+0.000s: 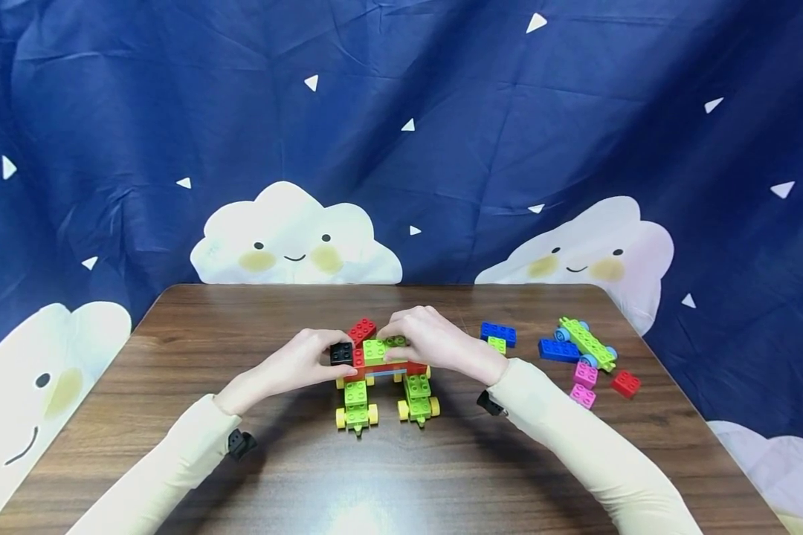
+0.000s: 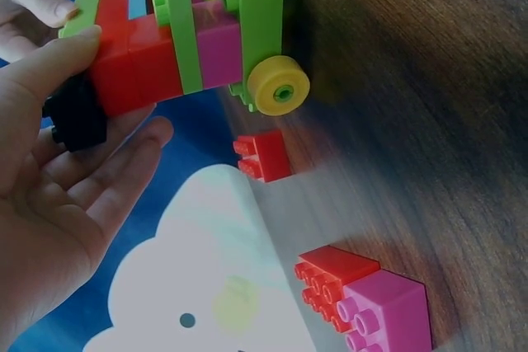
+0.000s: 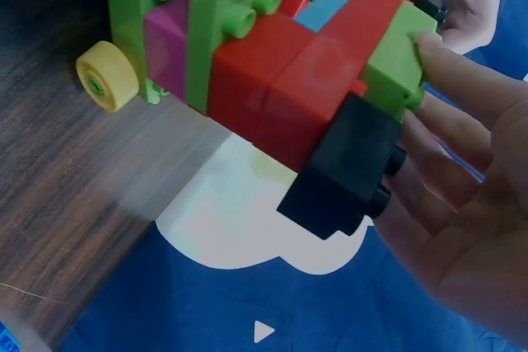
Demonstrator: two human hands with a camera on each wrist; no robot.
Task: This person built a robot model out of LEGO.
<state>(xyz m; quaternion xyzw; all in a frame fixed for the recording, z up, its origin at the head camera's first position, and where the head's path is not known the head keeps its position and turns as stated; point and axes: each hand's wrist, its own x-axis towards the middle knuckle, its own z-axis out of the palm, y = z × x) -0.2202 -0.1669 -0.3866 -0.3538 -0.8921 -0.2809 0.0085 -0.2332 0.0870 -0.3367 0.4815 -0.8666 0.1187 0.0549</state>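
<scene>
A toy build of bricks stands on the table in front of me, with two lime wheeled bases on yellow wheels bearing red bricks. At its left end, my left hand has its thumb against the near side and its fingers behind the black brick. Over the top, my right hand pinches a lime green brick between thumb and fingers. Another black brick sits at the right end, by the right palm; the right hand hides it in the head view.
Right on the table lie blue bricks, a lime wheeled base with blue wheels, pink bricks and a red brick. Behind the build lies a red brick. A pink brick shows in the left wrist view.
</scene>
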